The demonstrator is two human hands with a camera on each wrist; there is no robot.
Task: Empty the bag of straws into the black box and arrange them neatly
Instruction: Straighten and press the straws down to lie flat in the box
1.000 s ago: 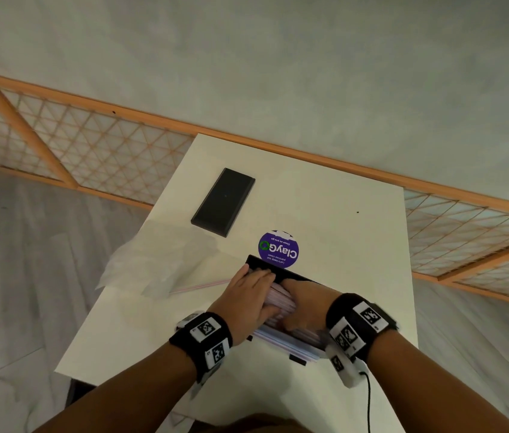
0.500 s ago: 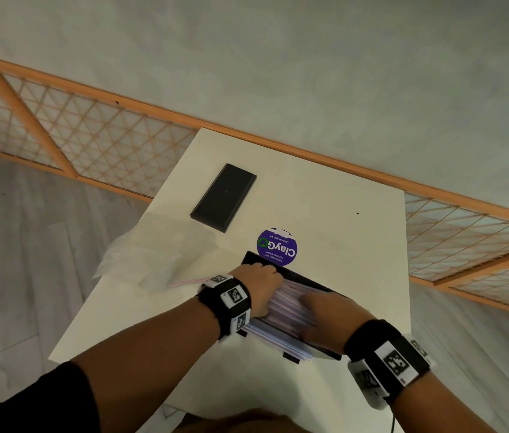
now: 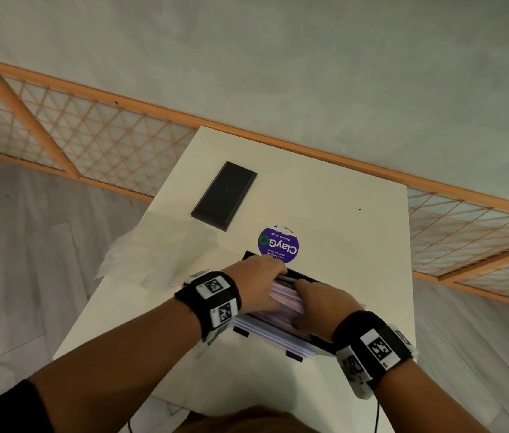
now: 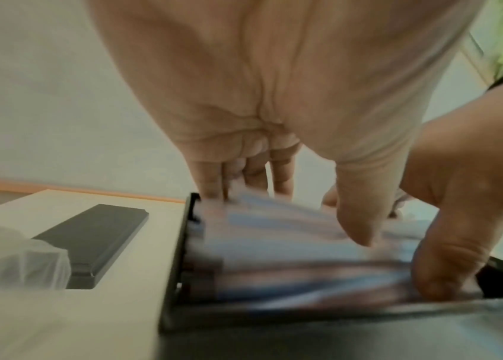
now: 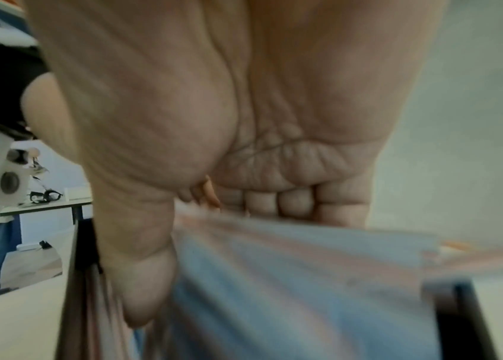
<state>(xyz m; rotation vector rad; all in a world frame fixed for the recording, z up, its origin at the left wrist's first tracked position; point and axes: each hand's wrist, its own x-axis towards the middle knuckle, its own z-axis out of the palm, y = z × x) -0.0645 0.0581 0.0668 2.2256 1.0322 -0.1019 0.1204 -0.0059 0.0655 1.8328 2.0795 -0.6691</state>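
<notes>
Straws (image 3: 281, 300): pale pink and light blue, striped. Box (image 3: 304, 278): black. Lid (image 3: 224, 195): matte black, plain. Table (image 3: 325, 195): cream-white. Bag (image 3: 141, 254): clear, whitish. Sticker (image 3: 278, 244): purple round, white lettering, green ring. Wristbands (image 3: 212, 300): black, white tags with black square-code pattern. Fence (image 3: 91, 135): orange frame, diamond lattice. Wall (image 3: 278, 57): grey-green. Floor (image 3: 28, 245): grey wood-grain.

straws (image 3: 281, 303) in box (image 3: 304, 277), lid (image 3: 224, 195) behind, bag (image 3: 141, 254) left
</notes>
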